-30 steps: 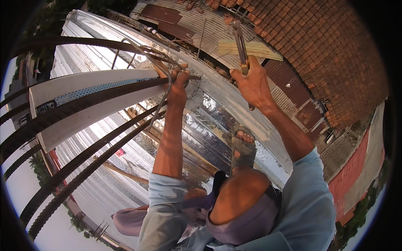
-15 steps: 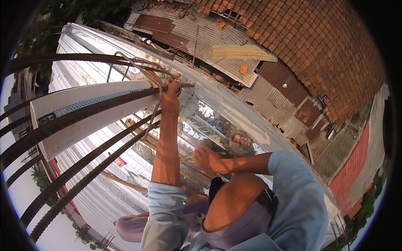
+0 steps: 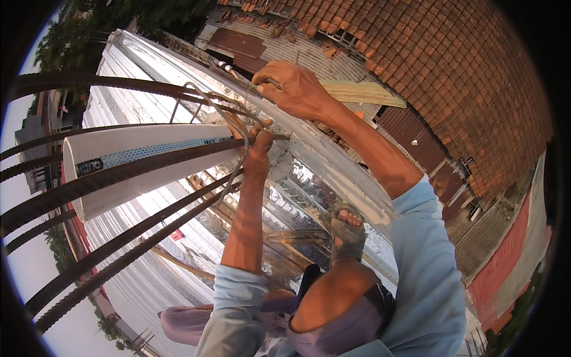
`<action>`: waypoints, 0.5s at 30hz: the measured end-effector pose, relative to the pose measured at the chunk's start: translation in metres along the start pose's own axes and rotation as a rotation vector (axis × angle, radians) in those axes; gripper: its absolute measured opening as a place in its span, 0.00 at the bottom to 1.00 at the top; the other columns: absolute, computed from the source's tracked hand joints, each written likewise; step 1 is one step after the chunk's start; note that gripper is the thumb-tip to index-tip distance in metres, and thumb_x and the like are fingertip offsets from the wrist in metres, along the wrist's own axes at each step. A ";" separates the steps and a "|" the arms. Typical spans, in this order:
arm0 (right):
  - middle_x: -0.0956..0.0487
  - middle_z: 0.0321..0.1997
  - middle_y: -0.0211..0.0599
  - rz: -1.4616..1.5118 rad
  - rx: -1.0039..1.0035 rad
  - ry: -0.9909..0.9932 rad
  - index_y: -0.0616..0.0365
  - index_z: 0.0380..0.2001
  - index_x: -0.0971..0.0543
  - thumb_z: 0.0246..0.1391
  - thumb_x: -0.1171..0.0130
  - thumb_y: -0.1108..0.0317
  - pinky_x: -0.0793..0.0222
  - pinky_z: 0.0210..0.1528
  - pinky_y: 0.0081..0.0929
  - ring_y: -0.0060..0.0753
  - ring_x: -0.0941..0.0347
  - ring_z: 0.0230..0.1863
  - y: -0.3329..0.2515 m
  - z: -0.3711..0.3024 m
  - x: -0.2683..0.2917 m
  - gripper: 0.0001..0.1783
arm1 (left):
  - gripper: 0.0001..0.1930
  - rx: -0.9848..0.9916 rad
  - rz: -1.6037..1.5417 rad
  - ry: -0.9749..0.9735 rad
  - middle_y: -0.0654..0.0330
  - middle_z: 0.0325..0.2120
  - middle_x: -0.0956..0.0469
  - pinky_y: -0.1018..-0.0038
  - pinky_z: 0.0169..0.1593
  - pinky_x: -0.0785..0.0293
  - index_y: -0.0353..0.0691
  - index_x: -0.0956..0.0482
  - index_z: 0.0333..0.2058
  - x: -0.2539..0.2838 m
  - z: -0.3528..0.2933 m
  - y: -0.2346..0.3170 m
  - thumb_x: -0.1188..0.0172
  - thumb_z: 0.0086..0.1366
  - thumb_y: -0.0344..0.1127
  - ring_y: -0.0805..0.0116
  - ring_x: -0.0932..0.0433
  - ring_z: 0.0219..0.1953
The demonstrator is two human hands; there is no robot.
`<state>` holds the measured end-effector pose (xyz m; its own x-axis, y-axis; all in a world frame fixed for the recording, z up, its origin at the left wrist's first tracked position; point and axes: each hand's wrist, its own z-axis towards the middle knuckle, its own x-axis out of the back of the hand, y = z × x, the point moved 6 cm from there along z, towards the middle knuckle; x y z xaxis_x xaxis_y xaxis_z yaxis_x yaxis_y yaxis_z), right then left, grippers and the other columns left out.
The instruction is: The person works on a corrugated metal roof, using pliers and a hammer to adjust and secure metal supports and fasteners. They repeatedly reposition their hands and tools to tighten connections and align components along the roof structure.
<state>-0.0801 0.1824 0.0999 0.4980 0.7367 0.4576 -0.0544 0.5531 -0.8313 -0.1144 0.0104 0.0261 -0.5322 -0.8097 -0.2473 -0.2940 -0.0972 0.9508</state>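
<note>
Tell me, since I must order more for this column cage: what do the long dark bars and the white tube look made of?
The long dark bars look like ribbed steel rebar, rust-brown and matt. The white tube looks like smooth plastic pipe, probably PVC: its open end shows a thin wall.

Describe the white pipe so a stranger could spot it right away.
Start at the bundle of dark ribbed steel bars sweeping in from the left edge. Between them lies the white pipe, its open end facing left and its far end reaching the left hand. It is the only smooth, pale, thick tube there, with a blue stripe along its side.
</note>
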 end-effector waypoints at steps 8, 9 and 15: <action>0.15 0.43 0.45 0.181 -0.044 -0.700 0.61 0.47 0.17 0.54 0.39 0.61 0.26 0.44 0.37 0.42 0.20 0.43 0.044 0.064 -0.114 0.20 | 0.48 -0.030 0.025 0.015 0.53 0.53 0.38 0.72 0.50 0.31 0.40 0.60 0.70 0.000 0.000 0.005 0.38 0.56 0.29 0.68 0.28 0.46; 0.15 0.42 0.45 0.220 -0.058 -0.726 0.62 0.47 0.17 0.54 0.38 0.60 0.26 0.43 0.36 0.40 0.20 0.42 0.054 0.064 -0.116 0.21 | 0.47 -0.023 0.009 0.011 0.54 0.50 0.34 0.74 0.48 0.31 0.41 0.58 0.70 -0.002 -0.001 0.004 0.38 0.57 0.28 0.70 0.28 0.44; 0.15 0.38 0.42 0.145 -0.095 -0.821 0.61 0.43 0.15 0.51 0.35 0.60 0.26 0.39 0.34 0.35 0.20 0.39 0.069 0.076 -0.139 0.19 | 0.53 -0.011 0.055 -0.022 0.50 0.61 0.42 0.71 0.51 0.33 0.40 0.67 0.71 -0.011 -0.002 0.009 0.38 0.55 0.30 0.66 0.28 0.47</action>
<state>-0.2189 0.1481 0.0027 -0.2988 0.8673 0.3981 0.0220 0.4233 -0.9057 -0.1100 0.0169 0.0375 -0.5644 -0.8011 -0.1990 -0.2553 -0.0598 0.9650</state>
